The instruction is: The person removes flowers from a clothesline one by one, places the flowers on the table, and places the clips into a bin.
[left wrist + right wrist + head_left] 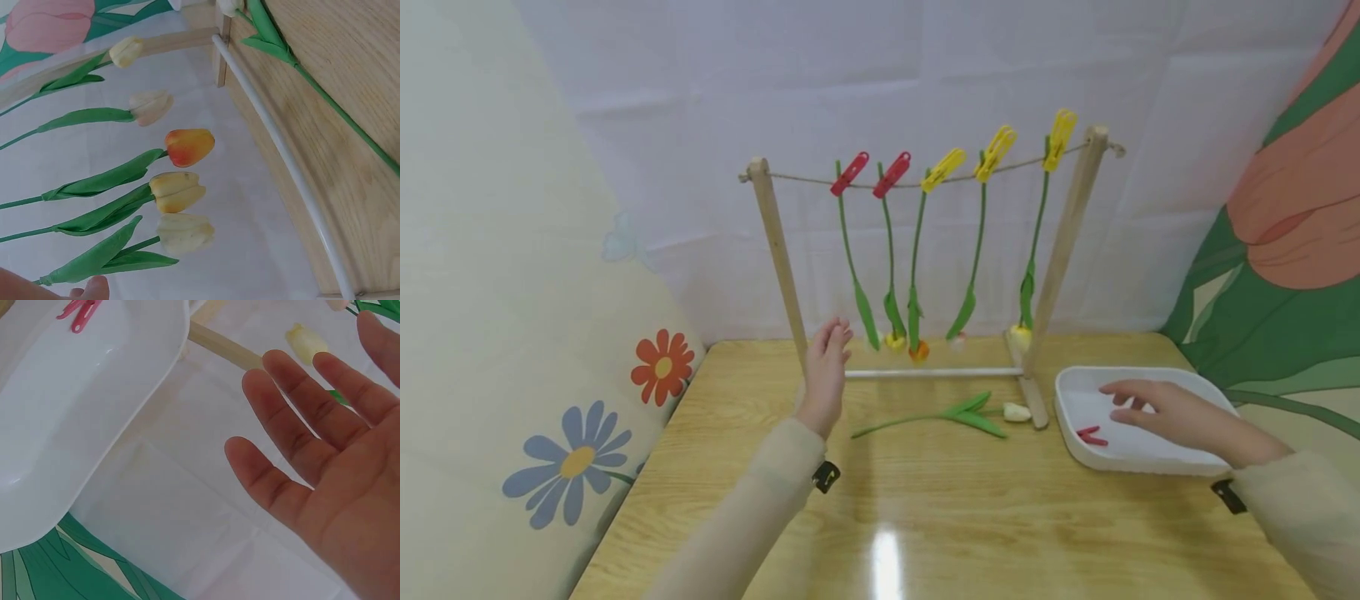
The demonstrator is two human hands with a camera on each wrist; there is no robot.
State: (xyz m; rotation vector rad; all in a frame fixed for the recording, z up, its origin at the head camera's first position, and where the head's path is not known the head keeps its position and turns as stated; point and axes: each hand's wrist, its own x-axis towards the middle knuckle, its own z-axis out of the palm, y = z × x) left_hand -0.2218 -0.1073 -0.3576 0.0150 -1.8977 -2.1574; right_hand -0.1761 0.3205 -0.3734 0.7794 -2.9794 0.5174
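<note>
Two grips show in my head feed, and I take the scene from the left. Beyond the bench (pixel 940 500) a blue flower (pixel 577 462) and a red flower (pixel 662 367) decorate the wall. Next comes the stand's left post (pixel 781 250), with the left grip (pixel 825 379) in front of its lower part. I see its fingers loosely extended, with nothing in hold. In my left wrist feed only a corner of it shows, close to the leaf of the nearest hanging tulip; I cannot tell whether they touch.

To its right, five hanging tulips (pixel 913 317) dangle head-down from the twine (pixel 805 178), the two leftmost on red pegs (pixel 850 174), the other three on yellow pegs (pixel 996 153). Below them runs a white rod (pixel 932 373). In front of that, between my two grips and apart from both, a loose tulip (pixel 955 413) lies on the bench, its stem end toward the left grip, its white head just beside the foot of the right post (pixel 1071 225).

Farther right sits a white tray (pixel 1142 461) with a red peg (pixel 1092 436) inside near its left front corner. The right grip (pixel 1157 408) hovers over the tray, fingers spread and bare of any load; the peg lies below and left of its fingertips, well clear of them.
</note>
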